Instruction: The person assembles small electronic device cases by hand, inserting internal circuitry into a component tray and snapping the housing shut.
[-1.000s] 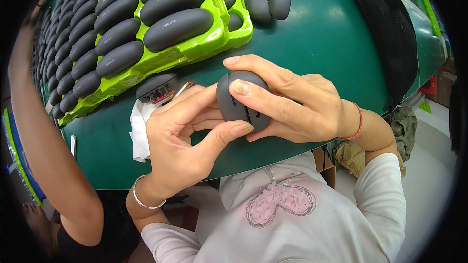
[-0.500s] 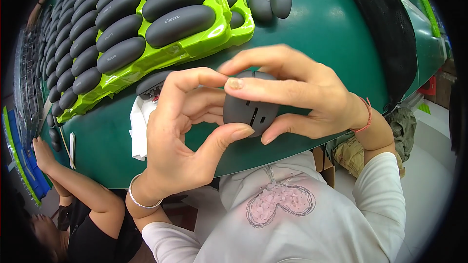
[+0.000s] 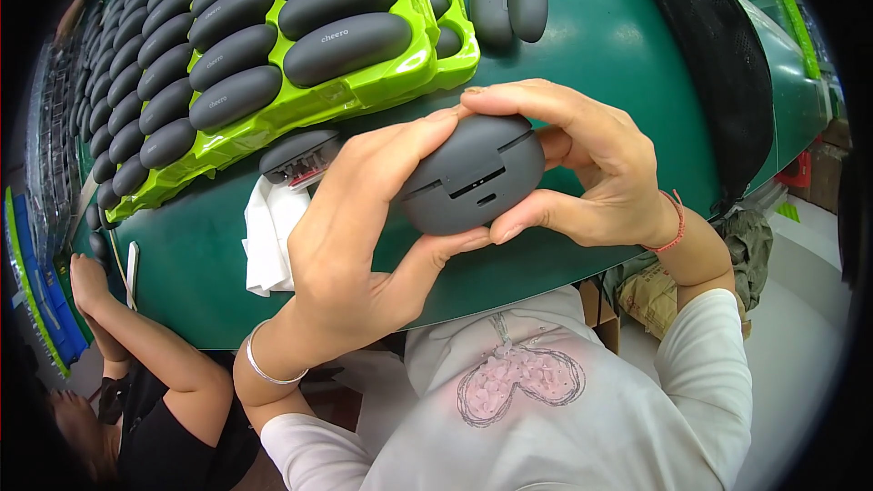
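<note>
Between both hands I hold a dark grey, rounded charging case (image 3: 473, 173) above the green table. Its hinge side, with a long slot and a small port, faces up toward me. My left hand (image 3: 364, 209) grips its left end with fingers on top and thumb below. My right hand (image 3: 582, 164) closes on the right end, thumb at the lower edge. Behind my left hand, an opened grey case part (image 3: 300, 156) with reddish insides lies beside a crumpled white cloth (image 3: 268, 236).
Bright green trays (image 3: 364, 82) filled with rows of similar grey cases stand at the far left. Two more cases (image 3: 507, 5) lie at the back. A black mesh bag (image 3: 714, 64) rests on the right. A co-worker's arm (image 3: 155, 345) is at the lower left.
The case has turned in my hands, so its broad hinge side now shows lengthwise. My right hand has shifted slightly, and my left fingers now lie along the case's top.
</note>
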